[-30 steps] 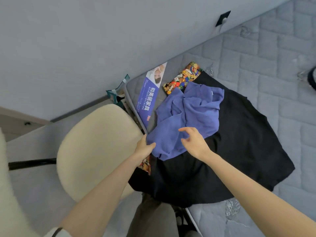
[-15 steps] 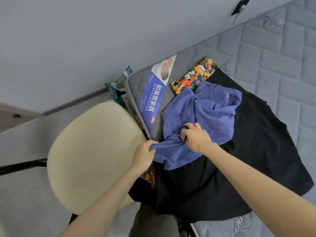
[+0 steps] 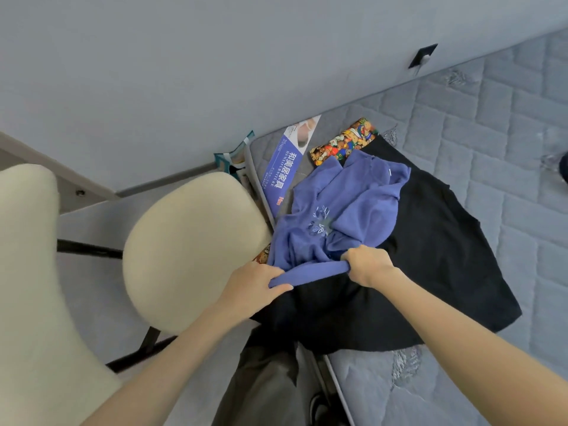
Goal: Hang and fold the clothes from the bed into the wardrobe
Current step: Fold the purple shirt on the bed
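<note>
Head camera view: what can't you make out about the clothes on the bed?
- Wardrobe: outside the head view.
- Patterned cloth: mostly buried under the blue top and black garment.
- Black garment: kind unclear, partly under the blue top.
- Blue top's print: creased, too small to read.
- Dark thing at the right edge: cut off by the frame.

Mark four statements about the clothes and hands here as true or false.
1. The left hand and right hand both grip the blue top at its near edge. True.
2. The blue top lies under the black garment. False: it lies on top of it.
3. A colourful patterned cloth shows beyond the blue top. True.
4. The black garment hangs on a hanger. False: it lies spread on the mattress.
</note>
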